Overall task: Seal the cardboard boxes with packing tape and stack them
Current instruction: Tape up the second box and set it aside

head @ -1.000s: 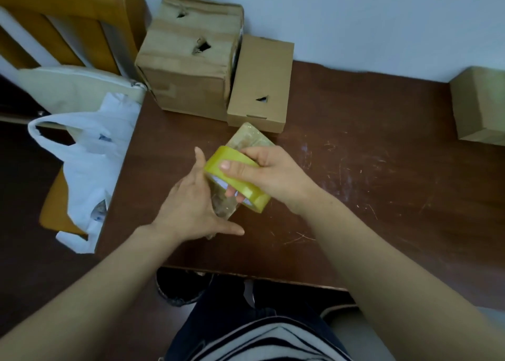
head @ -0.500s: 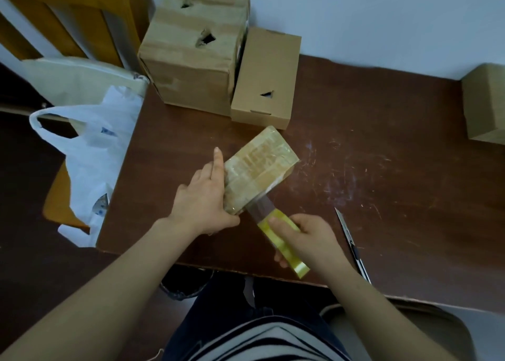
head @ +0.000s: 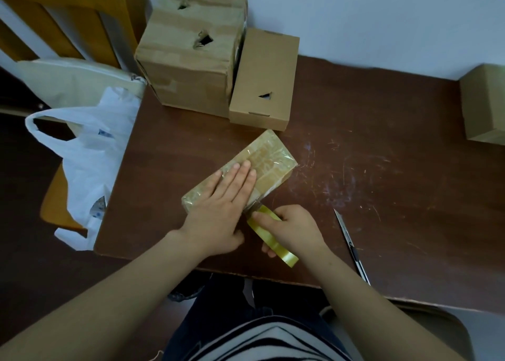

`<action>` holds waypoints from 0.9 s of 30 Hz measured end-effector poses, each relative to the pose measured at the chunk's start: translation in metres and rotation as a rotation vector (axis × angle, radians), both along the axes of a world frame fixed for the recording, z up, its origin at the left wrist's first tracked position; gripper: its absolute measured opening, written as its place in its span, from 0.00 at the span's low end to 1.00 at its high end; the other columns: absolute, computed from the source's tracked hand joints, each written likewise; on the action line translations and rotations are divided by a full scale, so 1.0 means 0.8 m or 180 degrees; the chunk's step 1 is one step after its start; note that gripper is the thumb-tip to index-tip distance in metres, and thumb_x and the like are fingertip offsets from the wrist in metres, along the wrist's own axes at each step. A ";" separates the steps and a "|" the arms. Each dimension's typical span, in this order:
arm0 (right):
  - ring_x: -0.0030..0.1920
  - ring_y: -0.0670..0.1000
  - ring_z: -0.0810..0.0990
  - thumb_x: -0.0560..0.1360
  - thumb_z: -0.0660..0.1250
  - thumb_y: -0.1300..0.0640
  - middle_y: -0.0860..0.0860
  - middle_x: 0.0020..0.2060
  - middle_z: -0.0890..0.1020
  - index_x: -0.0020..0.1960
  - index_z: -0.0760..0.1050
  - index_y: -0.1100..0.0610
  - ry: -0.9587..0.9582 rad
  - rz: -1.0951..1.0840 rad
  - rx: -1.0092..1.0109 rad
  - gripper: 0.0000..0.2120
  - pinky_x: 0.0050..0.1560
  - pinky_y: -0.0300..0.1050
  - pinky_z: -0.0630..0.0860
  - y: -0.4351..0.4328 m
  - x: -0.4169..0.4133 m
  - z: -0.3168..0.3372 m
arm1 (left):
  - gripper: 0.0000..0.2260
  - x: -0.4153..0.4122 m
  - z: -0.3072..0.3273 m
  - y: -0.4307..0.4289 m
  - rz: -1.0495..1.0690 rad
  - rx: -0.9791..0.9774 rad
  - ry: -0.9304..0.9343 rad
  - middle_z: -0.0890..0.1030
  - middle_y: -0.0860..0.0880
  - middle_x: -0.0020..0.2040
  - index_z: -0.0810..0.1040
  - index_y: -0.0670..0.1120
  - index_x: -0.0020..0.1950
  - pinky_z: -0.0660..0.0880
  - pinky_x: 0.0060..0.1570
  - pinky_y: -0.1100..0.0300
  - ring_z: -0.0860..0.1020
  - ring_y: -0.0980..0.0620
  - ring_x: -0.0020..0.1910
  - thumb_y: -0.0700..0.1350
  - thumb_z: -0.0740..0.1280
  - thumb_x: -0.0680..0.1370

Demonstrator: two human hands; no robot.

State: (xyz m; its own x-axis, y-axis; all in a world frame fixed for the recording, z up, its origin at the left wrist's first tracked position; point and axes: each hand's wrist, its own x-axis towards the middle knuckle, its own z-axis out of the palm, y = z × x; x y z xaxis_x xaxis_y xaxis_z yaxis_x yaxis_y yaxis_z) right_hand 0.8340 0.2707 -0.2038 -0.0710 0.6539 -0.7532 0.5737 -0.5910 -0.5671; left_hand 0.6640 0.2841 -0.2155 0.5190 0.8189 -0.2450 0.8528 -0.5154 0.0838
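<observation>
Cardboard box [head: 273, 161] | left hand [head: 221, 210] now flat on top | right hand [head: 296, 228] grips tape roll [head: 276, 247]

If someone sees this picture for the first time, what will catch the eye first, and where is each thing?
In the middle of the brown table, the left hand presses flat on a small tape-wrapped box, while the right hand grips a yellow tape roll at the box's near corner. At the back left stands a large cardboard box with torn holes. A utility knife lies right of the hands.
</observation>
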 end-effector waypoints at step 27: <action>0.33 0.50 0.83 0.75 0.70 0.51 0.55 0.35 0.85 0.45 0.80 0.56 0.1622 0.0304 0.0461 0.08 0.36 0.39 0.79 0.067 -0.038 0.075 | 0.42 -0.085 0.024 0.039 0.2168 -0.1756 -0.2362 0.68 0.52 0.72 0.52 0.50 0.78 0.65 0.64 0.70 0.71 0.63 0.63 0.43 0.75 0.72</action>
State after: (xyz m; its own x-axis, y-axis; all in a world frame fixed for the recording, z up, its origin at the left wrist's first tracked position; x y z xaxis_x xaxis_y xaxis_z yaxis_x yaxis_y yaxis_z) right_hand 0.8036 0.3241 -0.1440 -0.4684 0.7212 -0.5104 0.2518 -0.4448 -0.8595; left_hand 0.5960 0.3151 -0.1965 0.1760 0.8613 -0.4767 0.5868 0.2970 0.7533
